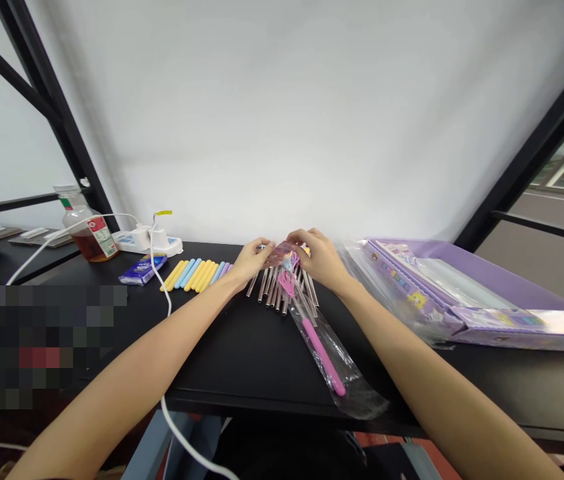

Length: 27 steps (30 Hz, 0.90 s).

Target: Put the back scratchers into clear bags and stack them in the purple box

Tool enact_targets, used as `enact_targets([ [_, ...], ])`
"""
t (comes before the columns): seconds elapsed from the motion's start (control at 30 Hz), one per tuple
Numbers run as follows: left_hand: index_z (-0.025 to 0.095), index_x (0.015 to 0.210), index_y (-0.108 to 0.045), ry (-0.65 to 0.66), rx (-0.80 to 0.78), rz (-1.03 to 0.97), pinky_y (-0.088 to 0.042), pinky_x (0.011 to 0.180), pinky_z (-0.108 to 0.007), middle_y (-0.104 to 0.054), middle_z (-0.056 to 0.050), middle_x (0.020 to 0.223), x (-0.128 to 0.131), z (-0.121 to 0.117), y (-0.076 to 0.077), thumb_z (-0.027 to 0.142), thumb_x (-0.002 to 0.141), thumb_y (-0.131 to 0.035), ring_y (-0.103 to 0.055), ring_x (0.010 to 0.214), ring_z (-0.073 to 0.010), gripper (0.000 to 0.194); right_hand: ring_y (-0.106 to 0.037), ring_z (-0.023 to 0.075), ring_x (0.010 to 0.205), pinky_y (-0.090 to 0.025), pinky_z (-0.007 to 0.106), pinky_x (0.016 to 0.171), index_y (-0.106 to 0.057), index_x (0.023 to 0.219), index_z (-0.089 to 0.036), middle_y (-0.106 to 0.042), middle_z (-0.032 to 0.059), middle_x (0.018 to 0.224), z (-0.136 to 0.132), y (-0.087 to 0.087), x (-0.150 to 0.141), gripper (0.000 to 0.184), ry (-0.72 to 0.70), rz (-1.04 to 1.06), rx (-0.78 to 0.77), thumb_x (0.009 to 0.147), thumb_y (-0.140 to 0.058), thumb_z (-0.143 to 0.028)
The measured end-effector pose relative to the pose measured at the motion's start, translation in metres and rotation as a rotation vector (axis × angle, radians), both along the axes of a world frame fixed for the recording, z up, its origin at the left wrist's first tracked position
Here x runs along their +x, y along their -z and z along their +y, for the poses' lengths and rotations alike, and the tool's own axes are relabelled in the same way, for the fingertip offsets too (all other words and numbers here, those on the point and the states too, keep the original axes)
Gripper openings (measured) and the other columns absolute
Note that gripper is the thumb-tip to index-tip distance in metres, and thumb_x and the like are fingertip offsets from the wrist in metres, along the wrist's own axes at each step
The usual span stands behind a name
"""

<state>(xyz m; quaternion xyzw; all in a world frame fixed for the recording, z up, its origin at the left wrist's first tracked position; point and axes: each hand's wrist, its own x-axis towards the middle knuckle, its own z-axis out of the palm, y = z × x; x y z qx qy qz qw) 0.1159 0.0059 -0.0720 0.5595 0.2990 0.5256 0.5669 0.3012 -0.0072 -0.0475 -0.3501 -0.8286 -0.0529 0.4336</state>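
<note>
"Where is the pink wand (320,350) to be found?"

"It is seen just below and right of the frame's centre, slanted down toward the lower right, wrapped in a clear sleeve (362,398). The sleeve's loose tail is spread near the front edge of the black table (232,353)."

"And how are the hands placed?"

"By the left hand (253,259), the sleeve's upper end is pinched between thumb and finger at the centre of the frame. The right hand (316,253) is set just beside it with fingers curled at the same end; whether they are closed on the film cannot be told."

"Is much weight to be expected?"

"Little, it is judged. The handle (333,375) looks like smooth, stiff plastic, while the film should be limp and rather slippery (a crinkled fold would be gripped more surely than a flat stretch)."

"Which part should be spared?"

"The pink openwork head (286,285), probably the most fragile portion. It is lodged over the metal rods (277,298) at mid-frame, where thin edges could be snagged. Once bared, the wand would best be held by the thick handle, and the film by its top edge."
</note>
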Motion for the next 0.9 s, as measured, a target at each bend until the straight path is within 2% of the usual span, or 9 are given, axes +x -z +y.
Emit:
enact_targets([
  [0.13, 0.011, 0.099, -0.068, 0.016, 0.003, 0.015, -0.053, 0.101, -0.043, -0.076, -0.012, 0.097, -0.0008, -0.0001, 0.0000, 0.044, 0.086, -0.071, -0.073, 0.096, -0.0222, 0.036, -0.058, 0.0233, 0.091, -0.047, 0.036, 0.082, -0.064, 0.100, -0.023, -0.071, 0.0056, 0.093, -0.0008, -0.0039, 0.0022, 0.019, -0.009, -0.038, 0.029, 0.093, -0.050, -0.012],
  [0.27, 0.010, 0.102, -0.072, 0.026, 0.025, 0.012, -0.052, 0.103, -0.042, -0.075, -0.013, 0.108, -0.0014, 0.0001, -0.0002, 0.041, 0.090, -0.067, -0.072, 0.100, -0.0227, 0.034, -0.057, 0.0248, 0.090, -0.046, 0.037, 0.082, -0.067, 0.100, -0.022, -0.073, 0.0062, 0.092, -0.0001, -0.0054, 0.0050, 0.020, -0.018, -0.116, 0.026, 0.095, -0.050, -0.014],
  [0.53, 0.008, 0.111, -0.069, -0.005, -0.047, -0.023, -0.052, 0.102, -0.044, -0.077, -0.013, 0.100, 0.0011, -0.0007, -0.0009, 0.030, 0.095, -0.062, -0.074, 0.090, -0.0204, 0.028, -0.056, 0.0256, 0.090, -0.047, 0.039, 0.082, -0.071, 0.104, -0.021, -0.075, 0.0071, 0.095, 0.0011, -0.0033, 0.0066, 0.023, -0.029, -0.143, 0.070, 0.094, -0.052, -0.013],
  [0.67, 0.007, 0.125, -0.062, -0.016, -0.088, -0.046, -0.052, 0.102, -0.043, -0.077, -0.012, 0.093, 0.0015, -0.0027, -0.0034, 0.024, 0.097, -0.058, -0.075, 0.089, -0.0199, 0.033, -0.056, 0.0249, 0.088, -0.047, 0.039, 0.082, -0.072, 0.103, -0.021, -0.075, 0.0072, 0.094, 0.0016, -0.0031, 0.0057, 0.024, -0.046, -0.099, 0.108, 0.093, -0.053, -0.012],
  [0.9, 0.007, 0.135, -0.057, 0.016, -0.094, -0.047, -0.053, 0.102, -0.044, -0.076, -0.009, 0.092, 0.0023, -0.0044, -0.0045, 0.021, 0.095, -0.059, -0.075, 0.087, -0.0198, 0.042, -0.055, 0.0251, 0.091, -0.048, 0.039, 0.083, -0.072, 0.107, -0.023, -0.074, 0.0071, 0.095, -0.0017, -0.0032, 0.0037, 0.027, -0.074, -0.131, 0.075, 0.095, -0.050, -0.014],
])
